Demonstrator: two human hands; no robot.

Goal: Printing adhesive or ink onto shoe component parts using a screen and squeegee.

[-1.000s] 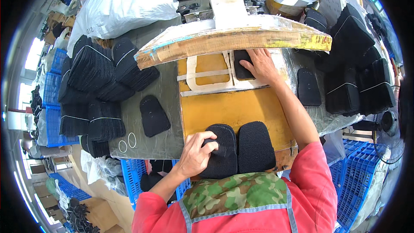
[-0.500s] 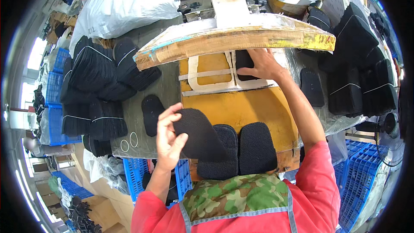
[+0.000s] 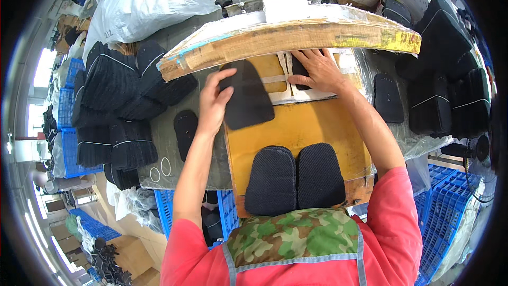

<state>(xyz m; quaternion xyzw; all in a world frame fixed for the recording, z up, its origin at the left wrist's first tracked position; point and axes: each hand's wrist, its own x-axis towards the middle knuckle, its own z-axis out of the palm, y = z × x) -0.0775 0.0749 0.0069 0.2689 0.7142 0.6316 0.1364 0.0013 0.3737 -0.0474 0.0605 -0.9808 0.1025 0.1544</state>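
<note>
Pinching left edge of black, tapered fabric pad near frame centre, likely light, bendy, best edge-held, is left hand, with right hand spread on second black pad, upper centre.

My left hand is no longer down at the left pile of black pads; it now holds a single black pad by its left edge over the left part of the white frame, hiding some of that opening. My right hand's thumb now lies farther left across the black piece beneath it, covering more.
</note>
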